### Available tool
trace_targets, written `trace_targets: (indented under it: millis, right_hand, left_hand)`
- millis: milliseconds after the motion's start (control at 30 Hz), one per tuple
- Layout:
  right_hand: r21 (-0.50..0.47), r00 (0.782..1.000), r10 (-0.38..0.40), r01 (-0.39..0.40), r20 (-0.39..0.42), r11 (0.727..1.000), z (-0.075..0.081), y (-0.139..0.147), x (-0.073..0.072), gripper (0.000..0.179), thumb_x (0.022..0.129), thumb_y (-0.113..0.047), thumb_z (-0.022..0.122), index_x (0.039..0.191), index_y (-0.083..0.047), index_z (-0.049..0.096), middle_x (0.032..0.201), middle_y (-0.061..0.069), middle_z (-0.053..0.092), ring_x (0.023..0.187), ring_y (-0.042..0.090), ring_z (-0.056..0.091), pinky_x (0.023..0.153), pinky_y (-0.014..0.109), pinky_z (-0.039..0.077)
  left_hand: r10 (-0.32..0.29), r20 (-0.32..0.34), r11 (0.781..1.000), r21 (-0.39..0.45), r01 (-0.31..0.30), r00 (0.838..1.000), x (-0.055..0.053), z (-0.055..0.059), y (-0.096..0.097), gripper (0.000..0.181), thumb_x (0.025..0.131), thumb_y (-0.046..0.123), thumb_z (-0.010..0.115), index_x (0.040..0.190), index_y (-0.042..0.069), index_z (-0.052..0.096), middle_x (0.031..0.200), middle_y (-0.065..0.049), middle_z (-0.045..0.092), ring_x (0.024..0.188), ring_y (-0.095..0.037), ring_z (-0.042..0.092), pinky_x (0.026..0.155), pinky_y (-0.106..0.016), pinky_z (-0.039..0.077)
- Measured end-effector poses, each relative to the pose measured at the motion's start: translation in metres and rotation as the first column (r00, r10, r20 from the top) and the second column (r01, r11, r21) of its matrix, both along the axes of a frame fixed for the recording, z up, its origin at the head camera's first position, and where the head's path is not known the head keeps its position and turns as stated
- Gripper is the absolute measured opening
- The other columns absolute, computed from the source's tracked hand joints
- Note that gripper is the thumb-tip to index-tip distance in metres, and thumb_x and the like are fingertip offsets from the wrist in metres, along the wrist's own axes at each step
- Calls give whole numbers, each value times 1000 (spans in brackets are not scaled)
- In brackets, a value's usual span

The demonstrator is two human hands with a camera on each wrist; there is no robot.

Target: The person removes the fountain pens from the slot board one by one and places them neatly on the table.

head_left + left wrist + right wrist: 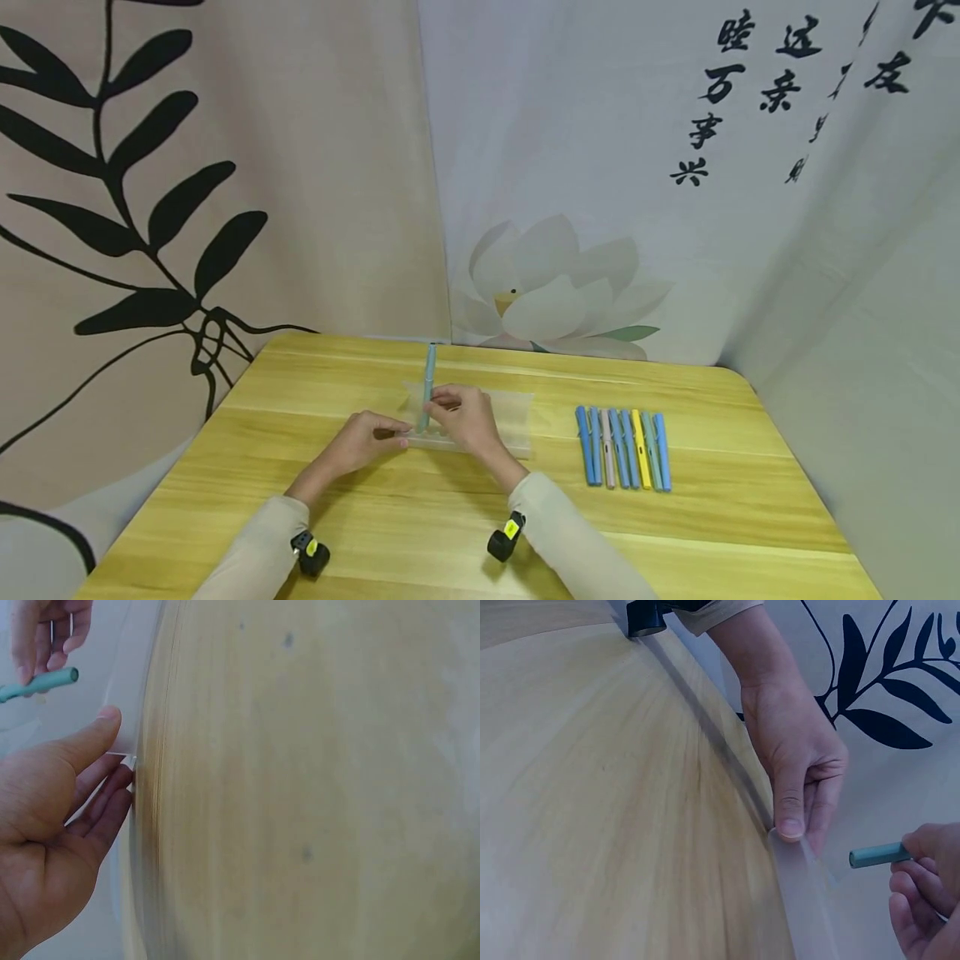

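A clear plastic tray with a ridged front edge lies on the wooden table. At its front left corner, my left hand pinches that edge, thumb on one side and fingers on the other, as the left wrist view shows. Between thumb and fingers, my right hand holds a teal pen. The pen stands nearly upright over the left part of the tray. In the right wrist view, the lower end of the pen points toward the front edge of the tray, with a gap between them.
Right of the tray, several pens lie side by side in a row: blue pens, a pinkish-grey pen, a yellow pen and a teal pen. A printed curtain hangs behind the table's back edge.
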State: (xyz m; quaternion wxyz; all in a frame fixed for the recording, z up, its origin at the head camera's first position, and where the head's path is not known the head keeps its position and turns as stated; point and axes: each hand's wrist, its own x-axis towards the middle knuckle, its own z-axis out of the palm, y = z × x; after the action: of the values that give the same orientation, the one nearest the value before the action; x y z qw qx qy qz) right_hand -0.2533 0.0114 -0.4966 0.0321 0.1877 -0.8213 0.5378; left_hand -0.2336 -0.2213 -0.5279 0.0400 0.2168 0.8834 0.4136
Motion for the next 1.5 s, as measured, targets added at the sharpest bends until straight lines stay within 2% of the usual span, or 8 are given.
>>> trace_targets:
  millis: [133, 533, 1000, 1500]
  right_hand:
    - [1, 1000, -8, 8, -3, 1000, 2, 9, 2, 22, 96, -24, 74, 112, -9, 78, 98, 0, 78, 88, 13, 73, 77, 27, 60]
    - [9, 999, -33, 33, -16, 999, 8, 33, 9, 22, 96, -23, 74, 112, -9, 78, 97, 0, 78, 85, 11, 72, 76, 25, 60]
    - [7, 998, -66, 66, -22, 998, 14, 71, 17, 22, 95, -25, 75, 113, -12, 78, 98, -1, 78, 89, 13, 72, 79, 30, 60]
    - [-21, 987, -161, 161, -4, 987, 19, 109, 25, 21, 92, -22, 78, 111, -12, 79, 97, 0, 78, 88, 14, 72, 79, 31, 61]
  left_hand:
    - [0, -11, 1000, -6, 0, 1000, 0, -1, 0, 31, 96, 22, 73, 121, 3, 74, 118, -11, 75, 111, -30, 70, 93, -48, 58]
    - [-7, -2, 1000, 6, 7, 1000, -1, -1, 0, 33, 97, 23, 73, 121, 1, 74, 118, -10, 75, 108, -29, 70, 92, -47, 58]
    - [14, 5, 1000, -15, -14, 1000, 0, 0, 1, 30, 96, 23, 73, 121, 5, 75, 118, -9, 75, 112, -30, 69, 93, -47, 57]
    - [38, 21, 999, -11, -38, 999, 0, -1, 2, 29, 96, 22, 74, 120, 7, 76, 119, -9, 74, 112, -30, 68, 95, -49, 57]
